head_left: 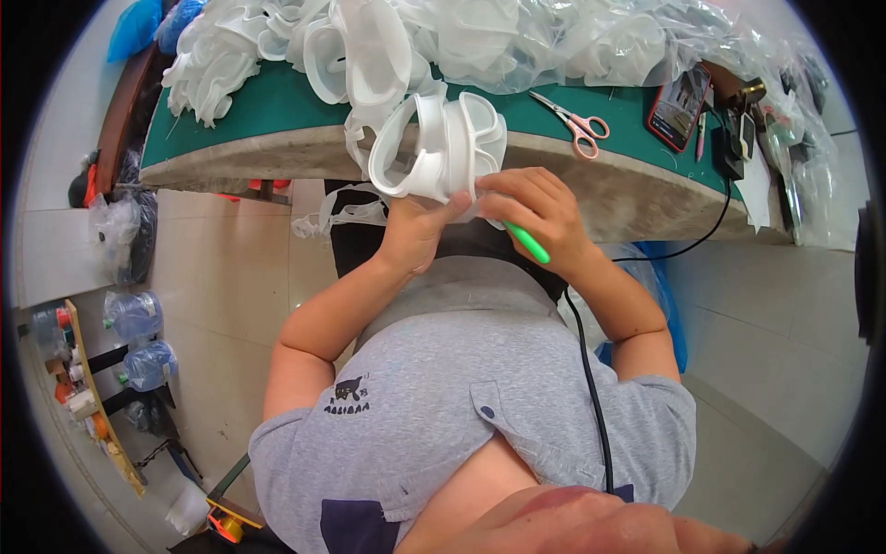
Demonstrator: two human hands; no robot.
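My left hand (413, 233) grips the lower edge of a white moulded plastic part (449, 152) with rounded openings, held up at the table's near edge. On the right side of this part, the fingers of my right hand (540, 212) are closed around a tool with a bright green handle (528, 242). The tool's working end is hidden behind the fingers and the part, so its kind does not show. Just beyond the held part, a heap of similar white translucent parts (369, 60) lies along the table, some of them hanging close to it.
Pink-handled scissors (580, 129) lie on the green table top (268, 102), right of the held part. A red-edged phone (678, 109) and a black adapter (727, 152) with a cable are farther right. Clear plastic bags (637, 46) cover the back. Thin white scraps (346, 214) hang below the edge.
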